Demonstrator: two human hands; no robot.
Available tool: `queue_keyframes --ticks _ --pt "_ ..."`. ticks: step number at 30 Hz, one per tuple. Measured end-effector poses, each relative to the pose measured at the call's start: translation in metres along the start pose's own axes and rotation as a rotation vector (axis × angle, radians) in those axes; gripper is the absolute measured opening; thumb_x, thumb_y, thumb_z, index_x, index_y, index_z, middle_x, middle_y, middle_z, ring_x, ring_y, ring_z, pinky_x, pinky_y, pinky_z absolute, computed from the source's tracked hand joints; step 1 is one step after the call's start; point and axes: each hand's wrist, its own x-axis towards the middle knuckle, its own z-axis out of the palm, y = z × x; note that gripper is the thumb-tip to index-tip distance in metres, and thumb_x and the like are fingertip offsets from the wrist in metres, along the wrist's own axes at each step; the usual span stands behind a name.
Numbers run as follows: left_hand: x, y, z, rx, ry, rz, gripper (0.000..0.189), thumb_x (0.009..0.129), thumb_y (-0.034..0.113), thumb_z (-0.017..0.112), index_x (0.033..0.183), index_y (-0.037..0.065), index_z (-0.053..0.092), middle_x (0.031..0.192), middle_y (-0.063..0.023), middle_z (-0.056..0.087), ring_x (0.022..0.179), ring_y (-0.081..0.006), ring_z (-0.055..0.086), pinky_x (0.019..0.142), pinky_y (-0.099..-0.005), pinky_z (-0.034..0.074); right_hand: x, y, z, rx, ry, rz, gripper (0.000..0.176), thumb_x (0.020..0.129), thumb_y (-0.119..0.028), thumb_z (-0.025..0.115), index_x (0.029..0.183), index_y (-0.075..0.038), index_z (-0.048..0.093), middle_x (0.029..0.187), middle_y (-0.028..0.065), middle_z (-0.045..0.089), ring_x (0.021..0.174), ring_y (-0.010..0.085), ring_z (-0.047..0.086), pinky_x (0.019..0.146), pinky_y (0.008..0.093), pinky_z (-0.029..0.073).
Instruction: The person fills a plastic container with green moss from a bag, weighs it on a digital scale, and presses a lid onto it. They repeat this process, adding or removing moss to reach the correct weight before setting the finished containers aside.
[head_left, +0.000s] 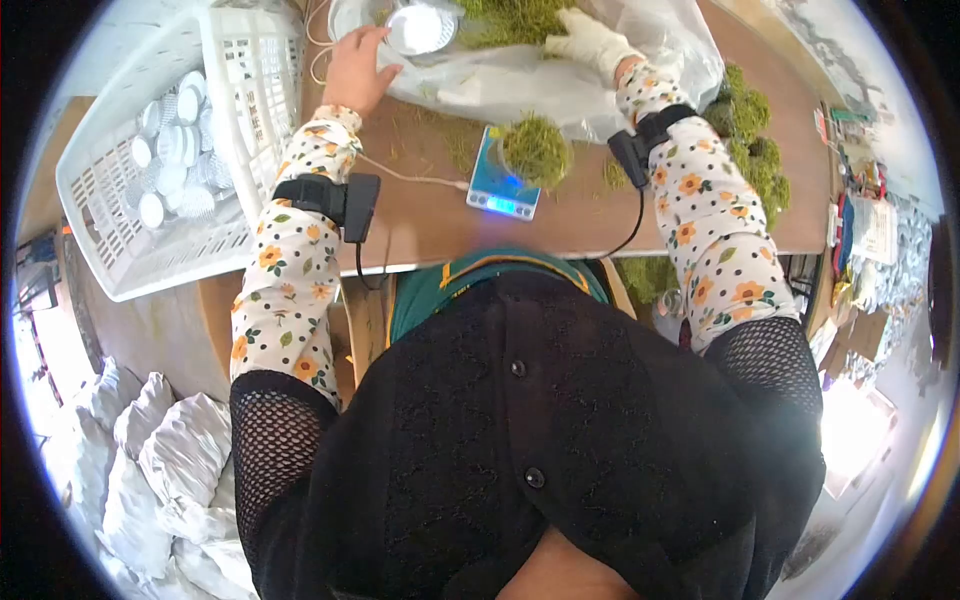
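My left hand (358,68), bare, has its thumb and fingers apart beside a round white-lidded container (420,30) at the top; it holds nothing visible. My right hand (590,42), in a pale glove, lies at the edge of a pile of green moss (510,22) on a clear plastic sheet (480,95); what its fingers hold, if anything, cannot be made out. Nearer to me, a round clump of moss in a clear container (535,152) rests on a blue scale (503,190) with a lit display.
A white plastic basket (245,100) with several round white-lidded containers (178,145) stands at the left. More moss clumps (750,130) lie along the right of the brown table (420,225). A cable runs left from the scale. White sacks (170,460) lie at the lower left.
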Motion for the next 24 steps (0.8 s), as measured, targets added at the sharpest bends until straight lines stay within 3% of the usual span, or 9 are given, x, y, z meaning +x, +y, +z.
queue_keyframes --ticks 1,3,6,12,15,19,23,24 --pt "0.006 -0.001 0.006 0.025 0.014 0.004 0.058 0.074 0.023 0.075 0.126 0.015 0.051 0.126 -0.0126 0.051 0.117 -0.0349 0.047 0.096 -0.0436 0.041 0.007 -0.001 0.01 -0.047 -0.021 0.103 0.079 0.08 -0.047 0.061 0.143 -0.01 0.032 0.151 0.0229 0.023 0.13 0.0388 0.04 0.107 0.0432 0.035" --pt "0.011 0.007 0.011 0.141 -0.014 -0.086 0.065 0.07 0.026 0.078 0.127 0.016 0.049 0.13 -0.0104 0.048 0.119 -0.0325 0.046 0.093 -0.0469 0.041 0.005 -0.019 0.002 -0.029 -0.114 0.127 0.083 0.078 -0.046 0.063 0.145 -0.014 0.028 0.152 0.0247 0.015 0.129 0.0412 0.041 0.106 0.0455 0.036" --pt "0.022 0.023 0.01 0.242 -0.074 -0.167 0.072 0.068 0.029 0.079 0.131 0.017 0.045 0.133 -0.0111 0.045 0.121 -0.033 0.044 0.094 -0.0485 0.04 -0.001 -0.04 -0.008 0.024 -0.149 0.191 0.082 0.078 -0.036 0.067 0.145 -0.017 0.025 0.152 0.027 0.012 0.122 0.0424 0.049 0.103 0.0488 0.038" --pt "0.038 0.029 0.023 0.206 -0.176 -0.257 0.084 0.066 0.033 0.08 0.137 0.014 0.037 0.137 -0.015 0.042 0.123 -0.0355 0.043 0.098 -0.0487 0.038 0.009 -0.006 0.007 0.032 0.025 0.064 0.047 0.086 -0.029 0.061 0.129 -0.014 0.049 0.129 0.0182 0.053 0.111 0.0343 0.057 0.092 0.0443 0.046" --pt "0.042 0.028 0.031 0.206 -0.176 -0.29 0.089 0.065 0.035 0.081 0.138 0.013 0.035 0.138 -0.0145 0.041 0.124 -0.0351 0.043 0.098 -0.0491 0.039 0.006 0.003 0.003 0.087 0.159 0.099 0.039 0.087 -0.029 0.059 0.122 -0.013 0.056 0.117 0.0152 0.061 0.107 0.034 0.058 0.089 0.0432 0.046" --pt "0.049 0.035 0.033 0.199 -0.206 -0.336 0.094 0.063 0.038 0.082 0.139 0.012 0.032 0.139 -0.0137 0.039 0.126 -0.0327 0.042 0.096 -0.0516 0.038 0.006 0.021 -0.004 0.532 0.305 0.306 0.038 0.088 -0.029 0.056 0.123 -0.015 0.056 0.114 0.0163 0.062 0.106 0.0343 0.059 0.091 0.0406 0.045" --pt "0.056 0.038 0.04 0.229 -0.178 -0.35 0.097 0.062 0.039 0.082 0.14 0.011 0.03 0.139 -0.0127 0.039 0.127 -0.0308 0.04 0.095 -0.0538 0.038 0.003 0.03 -0.009 1.116 0.254 0.388 0.038 0.088 -0.018 0.06 0.124 -0.006 0.055 0.095 0.0056 0.065 0.084 0.0184 0.064 0.069 0.0297 0.052" --pt "0.057 0.037 0.042 0.236 -0.17 -0.356 0.097 0.062 0.039 0.082 0.139 0.011 0.031 0.139 -0.0124 0.039 0.127 -0.0304 0.04 0.094 -0.0542 0.038 0.003 0.031 -0.011 1.124 0.24 0.41 0.037 0.089 -0.017 0.06 0.123 -0.005 0.055 0.094 0.004 0.064 0.081 0.0159 0.063 0.066 0.0276 0.051"
